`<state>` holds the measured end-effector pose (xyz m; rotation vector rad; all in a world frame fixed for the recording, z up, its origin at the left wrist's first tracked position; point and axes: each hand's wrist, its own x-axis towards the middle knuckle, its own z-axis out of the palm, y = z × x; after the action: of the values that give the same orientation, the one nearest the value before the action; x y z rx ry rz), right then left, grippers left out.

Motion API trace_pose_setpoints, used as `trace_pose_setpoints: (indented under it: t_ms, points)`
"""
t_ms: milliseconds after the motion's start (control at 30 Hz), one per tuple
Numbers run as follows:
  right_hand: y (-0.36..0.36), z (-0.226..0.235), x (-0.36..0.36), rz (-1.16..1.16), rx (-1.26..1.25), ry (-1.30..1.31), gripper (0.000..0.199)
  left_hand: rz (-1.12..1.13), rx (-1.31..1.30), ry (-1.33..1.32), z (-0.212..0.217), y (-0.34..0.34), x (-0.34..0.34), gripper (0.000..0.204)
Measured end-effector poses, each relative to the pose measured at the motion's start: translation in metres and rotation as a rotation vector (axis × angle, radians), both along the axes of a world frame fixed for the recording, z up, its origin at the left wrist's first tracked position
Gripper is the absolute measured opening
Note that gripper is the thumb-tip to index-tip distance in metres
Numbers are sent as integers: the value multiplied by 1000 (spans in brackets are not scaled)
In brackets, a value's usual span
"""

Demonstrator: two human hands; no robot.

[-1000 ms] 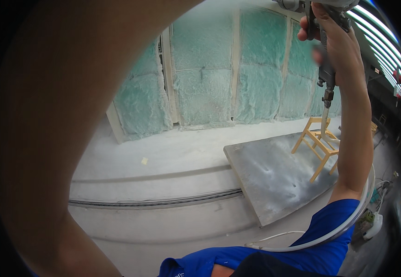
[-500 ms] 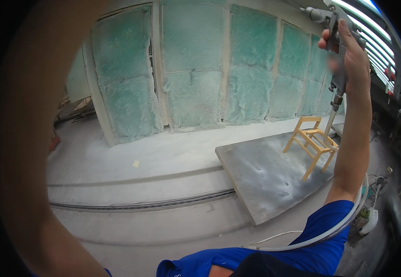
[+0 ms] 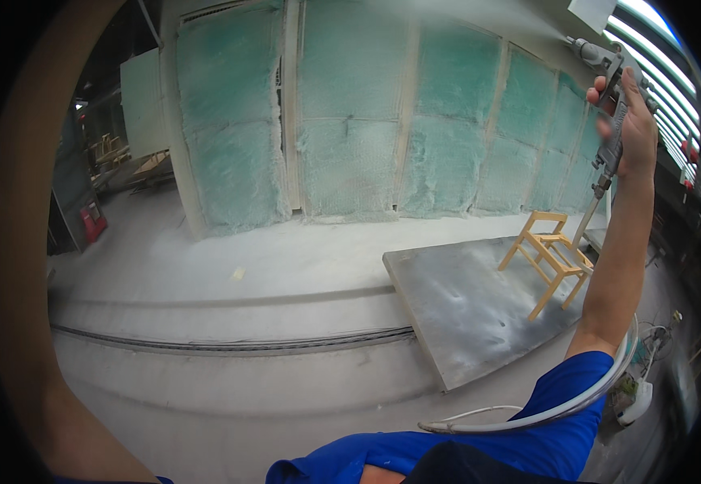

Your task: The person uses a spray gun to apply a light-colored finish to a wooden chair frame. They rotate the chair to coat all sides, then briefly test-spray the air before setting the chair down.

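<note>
My right hand (image 3: 631, 121) is raised high at the upper right, shut on the grip of a grey metal spray gun (image 3: 606, 63) whose nozzle points left. A clear hose (image 3: 546, 415) loops from below the gun past my blue sleeve (image 3: 564, 395). Below and beyond the hand, a small light wooden chair (image 3: 548, 254) stands on a grey flat panel (image 3: 463, 310). My left forearm (image 3: 11, 266) is a blurred arc close to the camera along the left rim. Its hand is outside the picture.
A wall of green filter mats (image 3: 350, 129) in pale frames fills the back. The floor (image 3: 229, 266) is coated with whitish dust and crossed by a dark rail (image 3: 221, 345). Red objects (image 3: 90, 219) and stacked wood (image 3: 116, 157) sit at the far left.
The view has swung so the filter wall fills more of the picture. My left arm has slid from covering the left half to the rim. My right hand still holds the gun.
</note>
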<state>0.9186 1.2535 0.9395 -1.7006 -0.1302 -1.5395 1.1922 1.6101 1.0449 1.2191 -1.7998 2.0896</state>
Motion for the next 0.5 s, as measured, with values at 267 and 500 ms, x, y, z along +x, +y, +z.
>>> trace_pose_setpoints:
  t_ms: [267, 500]
  points:
    - [55, -16, 65, -60, -13, 51, 33, 308, -161, 285, -51, 151, 25, 16]
    - [163, -99, 174, 117, -204, 492, 50, 1214, 153, 816, -140, 327, 29, 29]
